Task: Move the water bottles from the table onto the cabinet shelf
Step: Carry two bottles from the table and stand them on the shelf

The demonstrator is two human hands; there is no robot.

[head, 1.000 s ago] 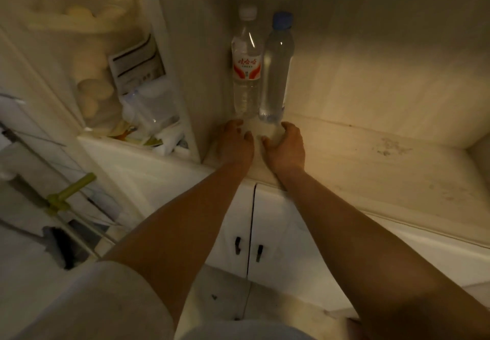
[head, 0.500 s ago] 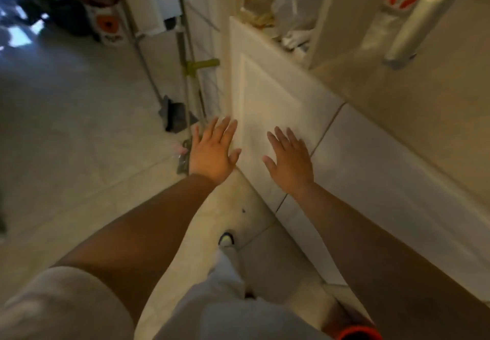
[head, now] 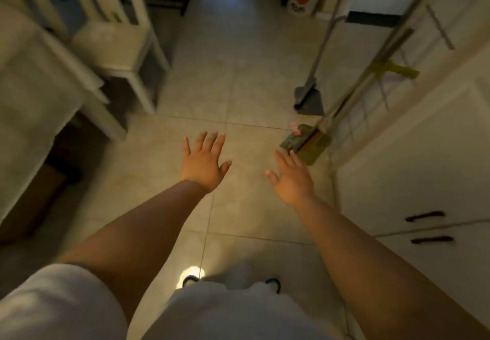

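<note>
Both hands are reaching out over the tiled floor (head: 238,87), holding nothing.

The left hand (head: 204,163) and right hand (head: 291,178) are spreading flat; table (head: 31,87) lying left, cabinet (head: 413,170) right, open floor between. No bottles or readable writing are showing.

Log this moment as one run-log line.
left hand: open, empty | right hand: open, empty | bottles: out of view | cabinet: at right | below: tiled floor
</note>
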